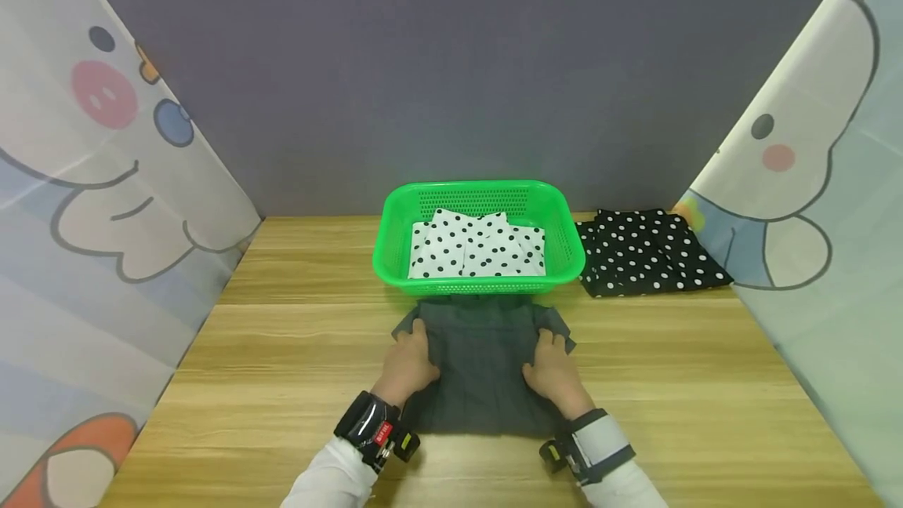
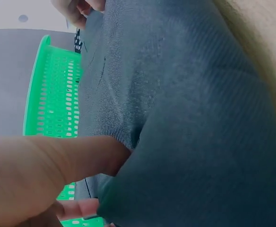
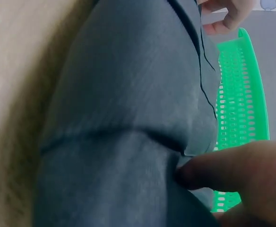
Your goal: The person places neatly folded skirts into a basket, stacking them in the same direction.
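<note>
On the wood-grain tabletop [image 1: 296, 351], toward the near edge: dark grey garment [image 1: 487, 375] spread out, short sleeves toward 10 and 2 o'clock, far edge close up to a green perforated basket [image 1: 480, 286] at 12 o'clock; contact there impossible to tell. At the garment's 9 o'clock, left hand [image 1: 407, 363] pinching cloth between thumb and fingers. At its 3 o'clock, right hand [image 1: 555, 373] likewise pinching, thumb pressed into a crease, fingers partly hidden. Inside the basket, black-dotted white cloth [image 1: 451, 249]. At 2 o'clock, just beside the basket, white-dotted black cloth [image 1: 649, 253]. On the left wrist, black strap [image 1: 368, 423] with red label [image 1: 383, 433], pale lettering too small to read. On the right wrist, grey-and-black strap [image 1: 601, 445]. Cartoon-printed panels at 10 o'clock [image 1: 63, 202] and 2 o'clock [image 1: 790, 218].
</note>
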### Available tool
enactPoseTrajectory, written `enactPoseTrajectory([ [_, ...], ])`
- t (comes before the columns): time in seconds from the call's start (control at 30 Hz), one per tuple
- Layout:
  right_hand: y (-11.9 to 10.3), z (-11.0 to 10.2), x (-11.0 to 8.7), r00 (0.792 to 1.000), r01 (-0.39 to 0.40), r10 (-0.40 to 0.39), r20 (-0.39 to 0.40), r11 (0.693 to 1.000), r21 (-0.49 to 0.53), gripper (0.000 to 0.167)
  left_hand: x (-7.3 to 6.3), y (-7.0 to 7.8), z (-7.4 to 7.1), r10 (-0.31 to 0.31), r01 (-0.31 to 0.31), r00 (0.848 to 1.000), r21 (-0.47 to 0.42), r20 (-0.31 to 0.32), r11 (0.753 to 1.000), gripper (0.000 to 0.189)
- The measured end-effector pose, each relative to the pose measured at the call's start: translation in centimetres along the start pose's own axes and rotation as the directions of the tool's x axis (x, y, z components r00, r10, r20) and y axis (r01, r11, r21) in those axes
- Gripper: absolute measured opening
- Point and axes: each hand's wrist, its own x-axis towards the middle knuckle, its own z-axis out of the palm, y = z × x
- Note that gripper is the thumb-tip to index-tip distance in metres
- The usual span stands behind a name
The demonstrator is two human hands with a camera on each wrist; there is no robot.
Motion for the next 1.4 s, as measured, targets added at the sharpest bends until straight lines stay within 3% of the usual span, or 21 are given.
enactPoseTrajectory([
  [0.33,0.4,-0.2,0.7,0.995,-0.069,0.052,0.087,0.976,0.208,0.056,0.5,-0.7,-0.6,0.053,-0.047,0.998,-0.146,0.038,0.988,0.053],
  [0.63,0.2,-1.0,-0.4,0.994,-0.093,0.068,0.088,0.943,0.319,0.052,-1.0,-0.6,-0.9,0.093,-0.096,0.995,-0.185,-0.021,0.978,0.049],
  [1.07,0.2,-1.7,-3.0,0.999,-0.038,0.03,0.031,0.951,0.306,0.05,-4.0,-0.3,-1.4,0.163,-0.183,0.979,-0.181,-0.12,0.966,0.046],
  [1.4,-0.1,-2.8,-4.3,0.999,-0.01,0.022,-0.042,0.965,0.264,0.05,-5.7,0.3,-2.2,0.159,-0.187,0.973,-0.169,-0.166,0.968,0.048],
])
